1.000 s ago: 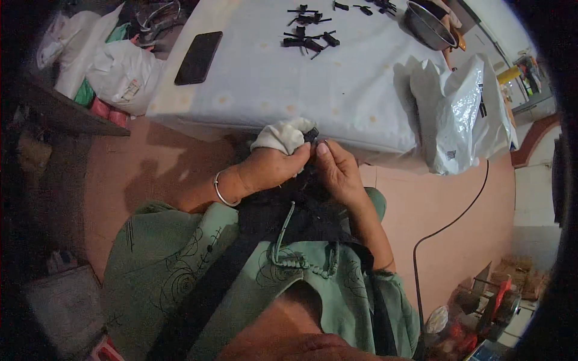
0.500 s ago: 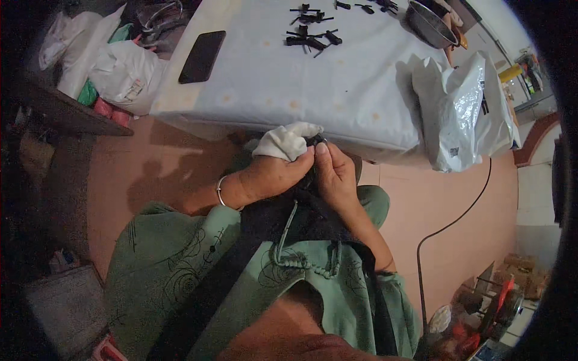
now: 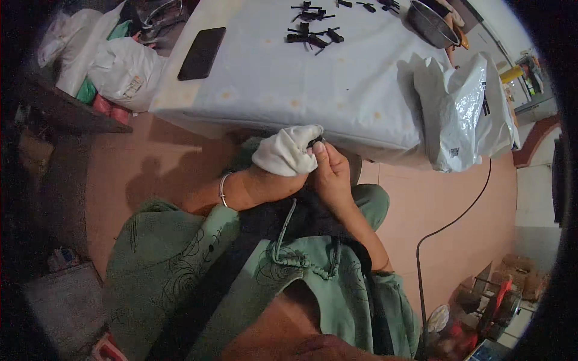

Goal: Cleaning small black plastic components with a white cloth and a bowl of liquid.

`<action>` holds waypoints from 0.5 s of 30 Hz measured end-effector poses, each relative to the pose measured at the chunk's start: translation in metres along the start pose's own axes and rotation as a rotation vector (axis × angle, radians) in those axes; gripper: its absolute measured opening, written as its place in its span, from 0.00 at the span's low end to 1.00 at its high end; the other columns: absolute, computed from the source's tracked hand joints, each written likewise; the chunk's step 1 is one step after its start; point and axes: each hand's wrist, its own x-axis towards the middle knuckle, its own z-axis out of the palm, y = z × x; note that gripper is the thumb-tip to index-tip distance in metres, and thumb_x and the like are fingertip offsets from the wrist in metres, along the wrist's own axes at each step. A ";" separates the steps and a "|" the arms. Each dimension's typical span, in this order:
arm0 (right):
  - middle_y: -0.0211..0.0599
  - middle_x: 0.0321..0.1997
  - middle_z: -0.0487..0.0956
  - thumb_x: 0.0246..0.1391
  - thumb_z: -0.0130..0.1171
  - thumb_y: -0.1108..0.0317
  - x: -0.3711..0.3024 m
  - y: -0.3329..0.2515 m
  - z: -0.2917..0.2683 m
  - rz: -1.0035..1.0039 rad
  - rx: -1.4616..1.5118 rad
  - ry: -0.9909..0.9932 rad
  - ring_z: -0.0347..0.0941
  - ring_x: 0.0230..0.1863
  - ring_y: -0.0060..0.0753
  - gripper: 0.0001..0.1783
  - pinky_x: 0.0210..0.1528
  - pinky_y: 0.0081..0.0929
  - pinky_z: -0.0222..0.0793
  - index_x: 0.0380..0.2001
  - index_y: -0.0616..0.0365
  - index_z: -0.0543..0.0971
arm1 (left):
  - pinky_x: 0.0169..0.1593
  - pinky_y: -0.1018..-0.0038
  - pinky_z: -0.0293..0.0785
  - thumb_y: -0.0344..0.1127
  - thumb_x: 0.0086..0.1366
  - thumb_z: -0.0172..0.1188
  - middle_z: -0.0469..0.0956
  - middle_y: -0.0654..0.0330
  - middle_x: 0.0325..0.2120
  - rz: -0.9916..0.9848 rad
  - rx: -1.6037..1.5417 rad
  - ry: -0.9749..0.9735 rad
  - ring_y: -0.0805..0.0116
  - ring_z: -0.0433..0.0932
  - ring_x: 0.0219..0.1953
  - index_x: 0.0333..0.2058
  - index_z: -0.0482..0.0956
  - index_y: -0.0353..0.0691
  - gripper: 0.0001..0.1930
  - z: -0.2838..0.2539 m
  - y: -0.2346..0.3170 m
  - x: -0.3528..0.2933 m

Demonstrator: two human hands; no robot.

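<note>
A crumpled white cloth (image 3: pixel 286 150) is draped over the fingers and back of my left hand (image 3: pixel 265 185), which is closed around it just off the table's near edge. Against the cloth's right side, my right hand (image 3: pixel 332 177) pinches with its thumb raised and fingers curled. Between the two hands a bit of a small black piece (image 3: pixel 314 141) shows; most of it is hidden by the cloth and fingers. Several small black plastic pieces with thin arms (image 3: pixel 310 39) lie at the far side of the table.
The table (image 3: pixel 253 84) has a pale cloth cover. A dark phone (image 3: pixel 202 54) lies on its left, a metal bowl (image 3: pixel 432 25) at the far right, and a white plastic bag (image 3: pixel 454 114) at the right edge. A black cable (image 3: pixel 445 228) runs along the floor.
The white cloth has shifted down and now covers more of my left hand, whose thumb is no longer plainly visible. My right hand has moved slightly left and stays in its pinch.
</note>
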 end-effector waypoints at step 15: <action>0.26 0.23 0.73 0.49 0.56 0.71 0.001 -0.032 -0.033 -0.351 -0.737 -0.020 0.66 0.26 0.17 0.05 0.30 0.17 0.64 0.28 0.62 0.73 | 0.28 0.79 0.68 0.30 0.60 0.45 0.72 0.63 0.27 -0.541 -0.884 -0.220 0.77 0.69 0.22 0.45 0.65 0.35 0.13 -0.011 -0.012 0.015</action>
